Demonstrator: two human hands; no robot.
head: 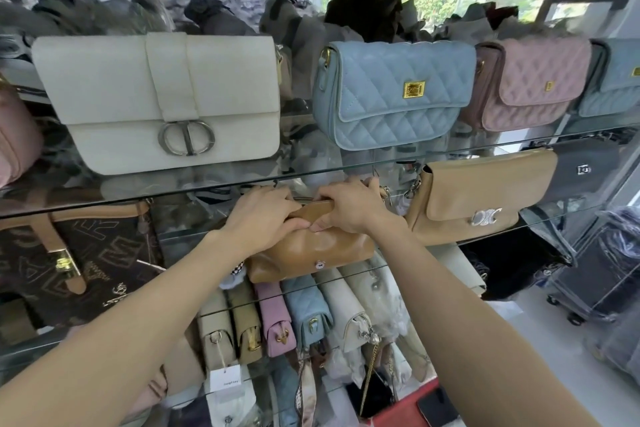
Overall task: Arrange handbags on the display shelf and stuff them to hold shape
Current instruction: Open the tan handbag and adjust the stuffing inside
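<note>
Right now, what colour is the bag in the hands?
Tan brown bag, gripped by left hand and right hand; head view.

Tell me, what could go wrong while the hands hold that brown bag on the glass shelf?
The tan bag sits at the front edge of the glass shelf; if the left hand and right hand let go, it might tip off. Pushing it sideways could bump the tan flap bag beside it. Pressing hard may crease the soft leather.
</note>
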